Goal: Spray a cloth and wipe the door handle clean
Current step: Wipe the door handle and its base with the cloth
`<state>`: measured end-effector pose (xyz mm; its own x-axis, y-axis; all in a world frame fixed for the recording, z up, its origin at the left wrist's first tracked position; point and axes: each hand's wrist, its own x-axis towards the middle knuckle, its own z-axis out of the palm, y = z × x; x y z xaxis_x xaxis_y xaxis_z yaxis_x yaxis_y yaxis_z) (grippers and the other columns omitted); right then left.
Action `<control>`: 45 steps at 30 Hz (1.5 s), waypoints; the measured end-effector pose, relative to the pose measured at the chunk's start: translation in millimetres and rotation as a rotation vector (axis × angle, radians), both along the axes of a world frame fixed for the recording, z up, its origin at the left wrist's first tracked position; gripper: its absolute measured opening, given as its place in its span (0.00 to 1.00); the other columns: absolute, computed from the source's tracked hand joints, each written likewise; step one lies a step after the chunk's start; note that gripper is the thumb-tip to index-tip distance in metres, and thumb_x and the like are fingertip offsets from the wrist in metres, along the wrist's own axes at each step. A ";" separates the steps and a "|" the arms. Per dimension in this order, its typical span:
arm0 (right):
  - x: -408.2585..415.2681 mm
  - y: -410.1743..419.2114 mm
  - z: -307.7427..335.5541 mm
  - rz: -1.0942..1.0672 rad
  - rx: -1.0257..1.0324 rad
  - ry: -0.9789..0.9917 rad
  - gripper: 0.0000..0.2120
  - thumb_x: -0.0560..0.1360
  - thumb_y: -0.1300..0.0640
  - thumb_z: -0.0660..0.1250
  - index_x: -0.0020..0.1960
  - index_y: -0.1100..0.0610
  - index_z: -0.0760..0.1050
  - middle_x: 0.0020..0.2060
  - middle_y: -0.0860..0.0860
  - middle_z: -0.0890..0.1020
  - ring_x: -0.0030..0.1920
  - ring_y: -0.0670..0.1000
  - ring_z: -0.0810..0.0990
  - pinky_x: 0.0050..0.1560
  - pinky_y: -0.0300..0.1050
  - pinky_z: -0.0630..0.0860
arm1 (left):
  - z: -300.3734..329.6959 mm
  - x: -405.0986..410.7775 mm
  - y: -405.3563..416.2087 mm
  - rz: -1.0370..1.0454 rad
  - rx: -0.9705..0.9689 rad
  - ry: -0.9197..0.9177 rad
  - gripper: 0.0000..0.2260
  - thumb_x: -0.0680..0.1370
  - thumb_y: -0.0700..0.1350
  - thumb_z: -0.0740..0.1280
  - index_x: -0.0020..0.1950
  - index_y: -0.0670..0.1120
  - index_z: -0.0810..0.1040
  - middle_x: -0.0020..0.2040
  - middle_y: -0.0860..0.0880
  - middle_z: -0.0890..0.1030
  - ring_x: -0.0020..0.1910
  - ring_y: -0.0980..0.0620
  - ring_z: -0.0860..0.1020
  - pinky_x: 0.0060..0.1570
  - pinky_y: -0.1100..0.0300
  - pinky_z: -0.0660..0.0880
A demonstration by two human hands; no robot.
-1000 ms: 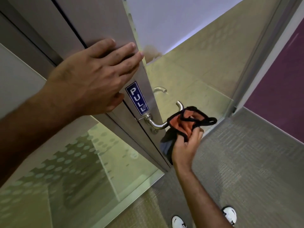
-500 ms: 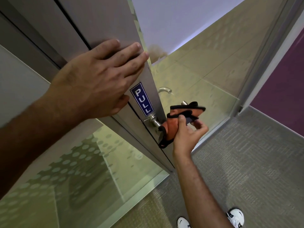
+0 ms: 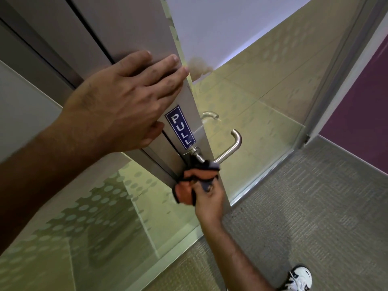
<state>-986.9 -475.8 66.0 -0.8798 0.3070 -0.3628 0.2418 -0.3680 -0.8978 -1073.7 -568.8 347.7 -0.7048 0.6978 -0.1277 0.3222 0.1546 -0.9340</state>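
At the door edge: every line below sits around the open door, largest thing first.
Door [image 3: 134,28]: stands ajar; its metal stile carries a blue PULL sign [image 3: 180,127]; carpet [image 3: 304,206] lies beyond it.
Left hand [image 3: 123,103]: pressed flat on the stile above the sign, fingers straight and close together, bracing the door as it did a second ago.
Right hand [image 3: 207,196]: below the handle's root, fingers curled tight round the bunched cloth.
Handle [image 3: 228,148]: steel lever, now bare along most of its bar and its upturned tip; only the neck by the door is covered.
Cloth [image 3: 193,181]: orange with dark trim, pinched in the right hand, its top edge touching the handle's neck.
Change: a second ago the cloth was draped over the lever's outer end; half a second ago it wrapped mid-bar; now it is down at the root.
Meaning: the wipe seems to have run tip to root, so the bar is likely done; the neck and underside probably remain.
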 end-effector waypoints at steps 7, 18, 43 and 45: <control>35.6 31.4 25.4 -0.094 -0.019 0.155 0.26 0.65 0.52 0.79 0.56 0.37 0.72 0.51 0.43 0.87 0.49 0.45 0.88 0.43 0.36 0.82 | 2.5 5.7 1.4 -0.004 0.024 -0.032 0.37 0.80 0.59 0.40 0.84 0.37 0.50 0.87 0.39 0.52 0.86 0.40 0.54 0.81 0.43 0.56; -42.4 32.9 75.0 -0.191 0.898 0.596 0.13 0.73 0.65 0.75 0.58 0.58 0.82 0.60 0.56 0.85 0.59 0.59 0.84 0.59 0.55 0.82 | 0.4 3.8 0.1 0.012 0.017 -0.053 0.37 0.80 0.56 0.34 0.84 0.38 0.52 0.87 0.40 0.52 0.86 0.41 0.54 0.81 0.43 0.55; -60.3 82.1 27.6 0.455 1.513 1.037 0.11 0.75 0.62 0.71 0.56 0.58 0.83 0.59 0.52 0.85 0.63 0.55 0.81 0.65 0.58 0.74 | 1.4 4.8 1.0 0.007 0.038 -0.065 0.36 0.81 0.57 0.38 0.84 0.37 0.51 0.86 0.38 0.51 0.86 0.39 0.53 0.80 0.41 0.56; -59.9 77.4 38.2 0.344 1.294 0.791 0.12 0.70 0.61 0.77 0.53 0.57 0.83 0.53 0.52 0.86 0.58 0.55 0.82 0.56 0.55 0.78 | -0.1 5.1 -0.3 0.012 0.019 -0.051 0.36 0.81 0.57 0.37 0.84 0.37 0.50 0.87 0.38 0.50 0.86 0.39 0.53 0.80 0.41 0.56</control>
